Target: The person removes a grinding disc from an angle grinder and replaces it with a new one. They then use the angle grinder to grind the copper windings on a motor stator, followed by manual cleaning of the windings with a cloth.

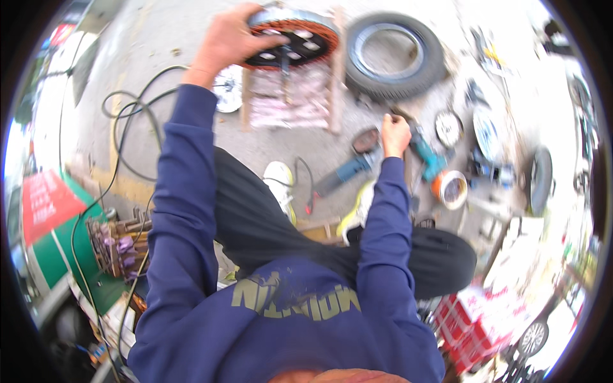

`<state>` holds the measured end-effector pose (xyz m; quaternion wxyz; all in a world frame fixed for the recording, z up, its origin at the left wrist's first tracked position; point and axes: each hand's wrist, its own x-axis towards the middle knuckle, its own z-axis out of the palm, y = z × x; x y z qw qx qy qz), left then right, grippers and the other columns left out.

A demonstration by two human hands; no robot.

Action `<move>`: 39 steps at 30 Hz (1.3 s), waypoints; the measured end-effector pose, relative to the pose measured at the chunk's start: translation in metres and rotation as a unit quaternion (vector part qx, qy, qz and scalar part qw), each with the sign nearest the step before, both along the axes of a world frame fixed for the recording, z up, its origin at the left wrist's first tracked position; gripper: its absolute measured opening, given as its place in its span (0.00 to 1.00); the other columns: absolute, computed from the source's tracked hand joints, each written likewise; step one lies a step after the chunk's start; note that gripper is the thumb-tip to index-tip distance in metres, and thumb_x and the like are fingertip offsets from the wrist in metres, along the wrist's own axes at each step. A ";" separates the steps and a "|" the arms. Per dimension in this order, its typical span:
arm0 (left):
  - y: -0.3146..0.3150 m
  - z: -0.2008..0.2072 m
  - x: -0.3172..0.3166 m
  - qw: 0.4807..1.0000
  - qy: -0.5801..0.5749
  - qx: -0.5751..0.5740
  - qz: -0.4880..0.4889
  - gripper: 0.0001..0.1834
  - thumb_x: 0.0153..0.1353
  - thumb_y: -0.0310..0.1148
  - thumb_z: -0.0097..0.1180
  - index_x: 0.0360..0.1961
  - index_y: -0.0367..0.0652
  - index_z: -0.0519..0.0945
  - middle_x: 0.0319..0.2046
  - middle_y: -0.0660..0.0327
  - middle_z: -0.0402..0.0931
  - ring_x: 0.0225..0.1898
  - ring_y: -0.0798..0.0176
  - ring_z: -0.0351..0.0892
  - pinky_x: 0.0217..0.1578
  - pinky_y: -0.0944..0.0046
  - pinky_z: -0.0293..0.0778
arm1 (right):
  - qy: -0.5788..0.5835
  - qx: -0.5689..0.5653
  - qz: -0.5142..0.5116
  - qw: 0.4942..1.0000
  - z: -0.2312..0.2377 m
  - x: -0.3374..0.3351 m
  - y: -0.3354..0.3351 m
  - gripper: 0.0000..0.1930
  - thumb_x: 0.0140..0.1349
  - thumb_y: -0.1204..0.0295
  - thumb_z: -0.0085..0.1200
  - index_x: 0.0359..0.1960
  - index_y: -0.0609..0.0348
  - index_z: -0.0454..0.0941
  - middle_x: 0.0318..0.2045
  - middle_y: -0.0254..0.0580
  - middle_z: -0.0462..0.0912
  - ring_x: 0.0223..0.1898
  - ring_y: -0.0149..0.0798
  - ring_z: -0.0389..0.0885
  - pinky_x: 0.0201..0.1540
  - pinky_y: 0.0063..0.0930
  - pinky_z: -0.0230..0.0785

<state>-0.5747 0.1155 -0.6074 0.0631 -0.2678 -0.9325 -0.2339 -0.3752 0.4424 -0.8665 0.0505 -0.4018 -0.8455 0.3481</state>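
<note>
My left hand (237, 39) grips the rim of a hub motor stator (313, 33), with its thumb over the black centre. Orange-brown copper windings ring the stator, and an axle sticks out of its middle. It rests at the far end of a low wooden frame (335, 96) with a blurred pinkish surface (287, 102). My right hand (396, 135) is closed in a fist beside the tyre; a small dark end shows above it, too blurred to name. Just left of that hand lies a blue angle grinder (348, 173), and to its right a teal power drill (429, 156).
A tyre on a wheel rim (396, 56) lies at the far right of the frame. Black cable (137, 105) loops over the ground on the left. An orange-sided roll (450, 189), a silver disc (487, 134) and a red-and-white box (476, 329) lie to the right.
</note>
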 end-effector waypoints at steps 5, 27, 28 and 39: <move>-0.015 -0.012 0.007 0.997 0.034 0.063 0.014 0.31 0.49 0.41 0.82 0.48 0.33 0.83 0.37 0.53 0.87 0.38 0.65 0.87 0.44 0.64 0.82 | -0.157 -0.084 0.022 0.984 -0.064 -0.084 -0.010 0.29 0.58 0.55 0.62 0.50 0.71 0.82 0.50 0.71 0.84 0.57 0.66 0.82 0.62 0.51 0.72; -0.018 -0.020 0.038 0.971 -0.053 0.233 -0.026 0.26 0.47 0.36 0.82 0.44 0.37 0.84 0.37 0.55 0.86 0.40 0.61 0.87 0.46 0.64 0.80 | 0.380 -0.069 -0.044 0.921 0.170 -0.030 -0.051 0.11 0.70 0.74 0.60 0.47 0.71 0.78 0.43 0.46 0.84 0.42 0.36 0.81 0.48 0.32 0.75; -0.016 -0.021 0.038 0.967 -0.044 0.248 -0.026 0.26 0.47 0.36 0.82 0.45 0.37 0.83 0.37 0.55 0.86 0.40 0.61 0.87 0.46 0.64 0.81 | 0.443 -0.090 0.000 0.892 0.201 -0.042 -0.050 0.12 0.68 0.76 0.61 0.48 0.71 0.78 0.44 0.47 0.84 0.43 0.37 0.82 0.50 0.33 0.75; -0.019 -0.040 0.034 0.962 -0.018 0.264 -0.068 0.16 0.50 0.34 0.71 0.41 0.44 0.84 0.37 0.51 0.86 0.41 0.39 0.84 0.41 0.52 0.81 | 0.436 0.389 0.532 0.613 0.265 -0.108 -0.181 0.19 0.57 0.69 0.58 0.51 0.59 0.81 0.47 0.40 0.80 0.46 0.41 0.78 0.41 0.34 0.71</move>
